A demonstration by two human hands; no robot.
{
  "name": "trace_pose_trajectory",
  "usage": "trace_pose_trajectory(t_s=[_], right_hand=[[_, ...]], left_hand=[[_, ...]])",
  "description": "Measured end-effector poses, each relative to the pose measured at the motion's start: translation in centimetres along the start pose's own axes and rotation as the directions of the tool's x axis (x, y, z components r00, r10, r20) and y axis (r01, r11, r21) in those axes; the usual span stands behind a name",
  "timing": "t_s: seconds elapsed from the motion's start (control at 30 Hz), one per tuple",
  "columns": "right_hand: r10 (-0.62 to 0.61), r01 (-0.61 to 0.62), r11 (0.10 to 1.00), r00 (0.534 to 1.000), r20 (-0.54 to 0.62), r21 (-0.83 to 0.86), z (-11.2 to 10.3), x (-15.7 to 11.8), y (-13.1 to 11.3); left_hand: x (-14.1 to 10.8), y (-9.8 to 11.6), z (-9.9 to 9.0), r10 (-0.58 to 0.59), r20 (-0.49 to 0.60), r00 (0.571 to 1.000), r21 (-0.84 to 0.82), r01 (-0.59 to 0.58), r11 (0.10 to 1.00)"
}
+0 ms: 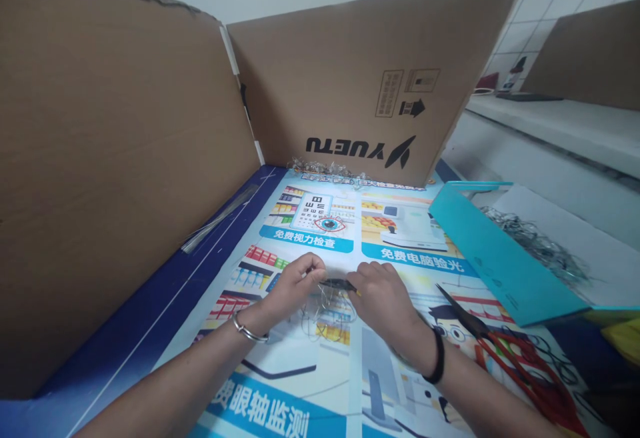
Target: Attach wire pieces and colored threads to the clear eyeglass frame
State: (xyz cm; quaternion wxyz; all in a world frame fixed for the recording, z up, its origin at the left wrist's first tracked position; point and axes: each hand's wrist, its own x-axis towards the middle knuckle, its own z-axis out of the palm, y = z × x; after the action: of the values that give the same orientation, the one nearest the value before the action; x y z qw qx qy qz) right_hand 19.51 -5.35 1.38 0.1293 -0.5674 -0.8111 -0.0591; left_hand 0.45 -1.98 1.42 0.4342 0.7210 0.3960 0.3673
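My right hand is closed around dark pliers, with a bit of yellow showing by the fingers. The pliers' tip points left, reaching my left hand. That hand is pinched shut on thin, clear-looking wire at the tip. Loose loops of the wire hang below, between both hands, over the printed sheet. My fingers partly hide the pliers' handles and the exact spot where tip and wire meet.
Red-handled scissors lie to the right, beside dark cords. A teal box holds tangled wire pieces. Tall cardboard panels stand left and behind. More wire bits lie along the back panel; clear strips lie left.
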Motion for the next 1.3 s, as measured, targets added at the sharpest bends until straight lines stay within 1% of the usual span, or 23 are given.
trace_pose_trajectory(t_s=[0.1,0.27,0.37,0.47,0.57,0.63,0.7,0.83,0.97,1.2,1.3], right_hand=[[0.010,-0.011,1.000,1.000,0.017,0.021,0.1,0.1,0.3],[0.003,-0.005,0.999,0.999,0.039,0.047,0.5,0.2,0.4],[0.002,-0.004,0.999,0.999,0.047,0.042,0.7,0.2,0.5],[0.028,-0.029,0.999,0.999,0.022,0.039,0.6,0.2,0.9],[0.049,-0.049,0.998,0.999,-0.015,0.035,0.3,0.2,1.3],[0.066,-0.065,0.997,0.997,-0.035,0.032,0.1,0.1,1.5],[0.076,-0.075,0.997,0.996,-0.044,0.036,0.0,0.1,1.6],[0.076,-0.075,0.996,0.997,-0.029,0.046,-0.1,-0.2,1.7],[0.084,-0.082,0.995,0.996,-0.022,0.064,-0.1,-0.5,1.9],[0.045,-0.046,0.996,0.999,0.015,0.071,0.5,-0.9,2.3],[0.006,-0.006,0.998,1.000,-0.010,0.064,0.6,-1.0,2.5]], left_hand=[[0.0,-0.1,-0.1,-0.033,0.001,0.999,-0.053,0.033,0.998],[0.0,0.0,-0.2,-0.046,0.018,0.999,-0.047,0.047,0.998],[0.0,0.0,-0.2,-0.064,0.014,0.998,-0.073,0.065,0.995],[0.0,0.3,0.0,-0.097,-0.034,0.995,-0.085,0.094,0.992],[0.0,0.6,0.3,-0.112,-0.124,0.986,-0.005,0.112,0.994],[0.1,0.6,0.5,-0.107,-0.144,0.984,0.041,0.114,0.993],[0.1,0.3,0.6,-0.126,-0.119,0.985,0.032,0.130,0.991],[0.0,-0.3,0.9,-0.186,-0.007,0.983,-0.085,0.185,0.979],[-0.1,-0.4,0.9,-0.189,0.079,0.979,-0.137,0.198,0.971],[-0.1,0.4,0.7,-0.178,0.122,0.977,-0.125,0.193,0.973],[-0.1,0.6,0.5,-0.195,0.155,0.968,-0.144,0.218,0.965]])
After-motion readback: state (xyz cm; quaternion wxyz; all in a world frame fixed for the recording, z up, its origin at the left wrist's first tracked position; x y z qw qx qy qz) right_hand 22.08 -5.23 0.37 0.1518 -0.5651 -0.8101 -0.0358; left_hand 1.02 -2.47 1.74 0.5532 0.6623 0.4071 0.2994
